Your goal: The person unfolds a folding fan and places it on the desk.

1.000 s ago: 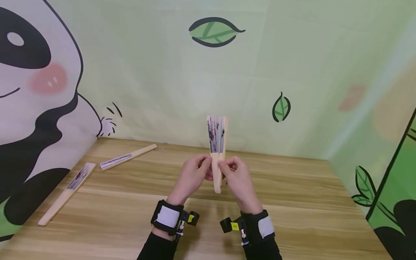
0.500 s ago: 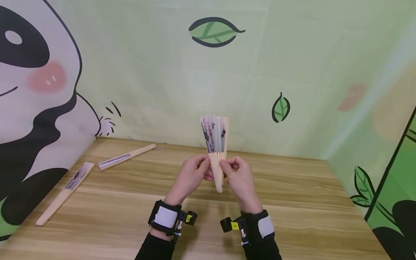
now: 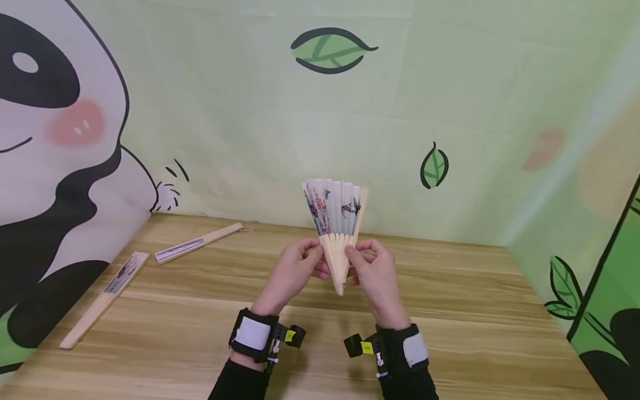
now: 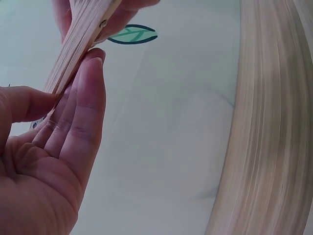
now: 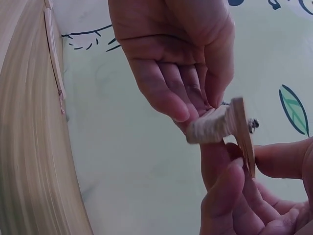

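Pinching grip: L hand (image 3: pixel 295 268) & R hand (image 3: pixel 374 273) hold part-spread fan (image 3: pixel 335 228) abv table (image 3: pixel 465 294)

readable text: none | yellow wrist-camera labels (image 3: pixel 367 348): too small to read

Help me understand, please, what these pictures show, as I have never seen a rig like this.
There is no robot: a person works with two bare hands, the left grip and the right grip. Each wrist wears a black strap with a small camera. The wide picture comes from a camera on the head; the two close ones come from the wrist cameras. Both grips pinch a partly spread folding fan above the wooden table. Two folded fans lie on the table to the person's left, a nearer fan and a farther fan. Behind is a pale green printed backdrop.
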A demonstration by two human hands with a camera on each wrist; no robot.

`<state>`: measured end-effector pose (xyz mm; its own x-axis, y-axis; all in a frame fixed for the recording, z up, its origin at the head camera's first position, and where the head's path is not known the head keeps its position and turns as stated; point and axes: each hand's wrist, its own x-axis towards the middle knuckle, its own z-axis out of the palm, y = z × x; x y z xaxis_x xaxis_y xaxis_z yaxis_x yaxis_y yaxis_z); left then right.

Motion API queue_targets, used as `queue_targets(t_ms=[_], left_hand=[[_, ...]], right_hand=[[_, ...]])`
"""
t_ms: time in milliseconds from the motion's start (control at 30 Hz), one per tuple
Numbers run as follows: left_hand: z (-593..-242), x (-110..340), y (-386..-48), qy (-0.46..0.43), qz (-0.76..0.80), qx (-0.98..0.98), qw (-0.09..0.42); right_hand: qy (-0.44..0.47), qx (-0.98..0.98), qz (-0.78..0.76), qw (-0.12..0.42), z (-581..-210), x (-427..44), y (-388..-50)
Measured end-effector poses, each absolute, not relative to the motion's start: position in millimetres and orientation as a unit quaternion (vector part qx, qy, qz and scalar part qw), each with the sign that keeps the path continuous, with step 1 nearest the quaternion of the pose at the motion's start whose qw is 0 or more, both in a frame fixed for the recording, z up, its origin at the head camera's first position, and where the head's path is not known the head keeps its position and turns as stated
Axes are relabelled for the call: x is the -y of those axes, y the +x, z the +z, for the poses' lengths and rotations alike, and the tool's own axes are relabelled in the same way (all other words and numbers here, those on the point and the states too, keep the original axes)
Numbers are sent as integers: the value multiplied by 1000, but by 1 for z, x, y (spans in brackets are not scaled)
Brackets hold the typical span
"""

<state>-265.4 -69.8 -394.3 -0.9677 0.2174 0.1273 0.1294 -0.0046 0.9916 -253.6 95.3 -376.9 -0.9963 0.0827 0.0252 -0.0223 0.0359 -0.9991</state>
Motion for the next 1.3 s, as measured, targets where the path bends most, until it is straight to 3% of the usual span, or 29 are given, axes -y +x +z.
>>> queue_targets(t_ms=[1300], left_hand=[[-390, 78, -266, 92, 746, -659, 10]], right_hand=[[-1, 702, 712, 17, -369, -103, -249]])
